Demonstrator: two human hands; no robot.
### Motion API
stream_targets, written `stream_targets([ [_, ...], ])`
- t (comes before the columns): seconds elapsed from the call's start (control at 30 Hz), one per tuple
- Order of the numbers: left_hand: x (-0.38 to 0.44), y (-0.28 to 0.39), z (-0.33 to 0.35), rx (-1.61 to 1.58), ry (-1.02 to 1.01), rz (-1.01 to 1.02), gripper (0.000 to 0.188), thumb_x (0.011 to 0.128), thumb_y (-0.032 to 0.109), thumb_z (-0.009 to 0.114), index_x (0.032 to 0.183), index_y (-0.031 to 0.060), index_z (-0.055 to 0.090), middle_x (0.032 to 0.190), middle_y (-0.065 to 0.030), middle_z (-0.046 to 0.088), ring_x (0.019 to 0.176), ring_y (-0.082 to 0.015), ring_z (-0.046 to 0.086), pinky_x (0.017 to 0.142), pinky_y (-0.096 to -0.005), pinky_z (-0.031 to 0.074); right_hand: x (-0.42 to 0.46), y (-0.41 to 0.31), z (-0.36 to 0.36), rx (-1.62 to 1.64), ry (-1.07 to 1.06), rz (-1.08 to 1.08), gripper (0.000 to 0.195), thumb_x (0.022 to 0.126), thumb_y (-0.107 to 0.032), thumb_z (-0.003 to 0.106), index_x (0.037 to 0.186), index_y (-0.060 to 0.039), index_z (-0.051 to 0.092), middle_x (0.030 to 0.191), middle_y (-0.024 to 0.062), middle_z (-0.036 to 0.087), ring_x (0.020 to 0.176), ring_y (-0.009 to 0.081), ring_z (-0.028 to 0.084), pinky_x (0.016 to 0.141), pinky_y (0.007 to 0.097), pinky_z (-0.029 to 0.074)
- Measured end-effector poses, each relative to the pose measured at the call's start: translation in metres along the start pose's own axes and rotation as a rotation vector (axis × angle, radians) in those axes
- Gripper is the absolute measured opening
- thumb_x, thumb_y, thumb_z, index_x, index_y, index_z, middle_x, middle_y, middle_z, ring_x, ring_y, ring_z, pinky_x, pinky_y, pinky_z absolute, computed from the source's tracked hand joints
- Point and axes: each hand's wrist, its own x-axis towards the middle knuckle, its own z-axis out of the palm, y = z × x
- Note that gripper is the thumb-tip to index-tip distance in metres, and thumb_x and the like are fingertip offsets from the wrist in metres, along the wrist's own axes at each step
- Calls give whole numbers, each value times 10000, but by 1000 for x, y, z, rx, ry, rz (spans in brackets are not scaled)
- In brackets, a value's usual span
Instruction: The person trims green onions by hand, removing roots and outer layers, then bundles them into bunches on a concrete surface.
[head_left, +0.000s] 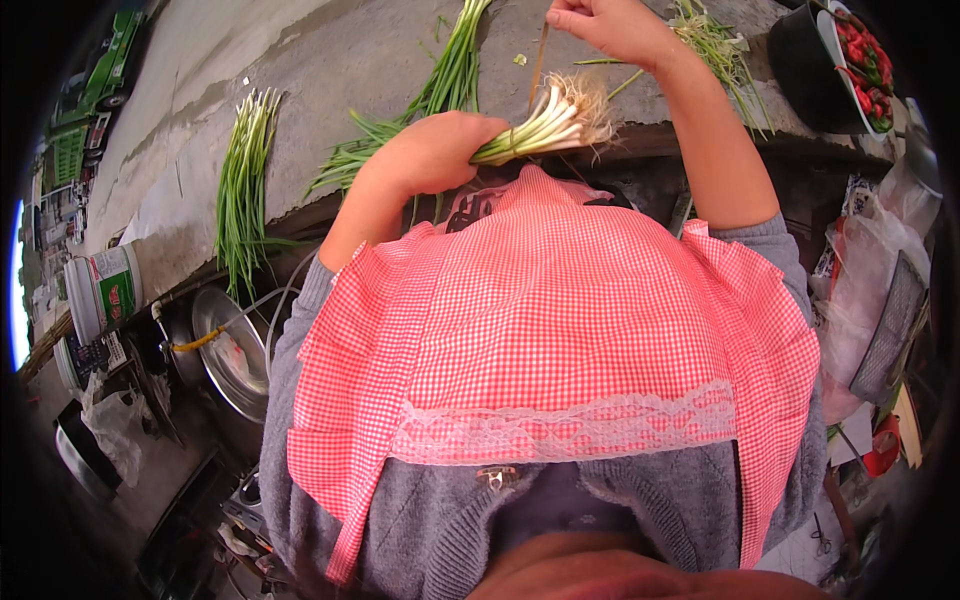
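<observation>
My left hand (435, 150) grips a bunch of spring onions (536, 131) near the lower stalks. The white bulbs and shaggy roots point right, and the green leaves trail out to the left past my wrist. A thin band circles the stalks just beyond my fingers. Above the bunch, my right hand (611, 28) pinches the upper end of a narrow brown strip (538, 67). This strip hangs taut down toward the bunch, and its lower end is hidden behind the bulbs. More green leaves (457, 67) lie on the concrete ledge (322, 97) behind my left hand.
Another spring onion bunch (251, 172) hangs over the ledge at left. Loose trimmings (712, 52) lie beyond my right forearm. A black bucket (802, 67) stands by red peppers (866, 75) at far right. A metal basin (232, 352) with a hose and a paint bucket (105, 289) are at lower left.
</observation>
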Motion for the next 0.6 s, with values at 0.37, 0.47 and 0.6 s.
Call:
stream_targets([
  [0.37,-50,-39,-48,-747,532,-313,398,686,-10,628,1073,49,551,801,33,496,725,-63,484,648,-202,383,-52,71,-51,848,167,78,186,868,-271,562,858,-85,568,589,-93,366,504,-4,297,442,134,198],
  [0.47,-53,-44,-42,-765,538,-379,406,681,-4,636,1074,55,554,812,31,509,729,-68,492,665,-208,387,-55,124,-91,745,418,96,174,872,-253,550,845,-85,587,596,-76,410,508,18,343,446,165,239],
  [0.6,-51,-43,-38,-920,483,-362,433,668,12,655,1086,48,545,812,19,522,724,-80,505,668,-211,399,-69,190,-102,-244,527,463,203,790,-301,610,843,-106,619,733,4,585,680,140,546,595,297,408],
])
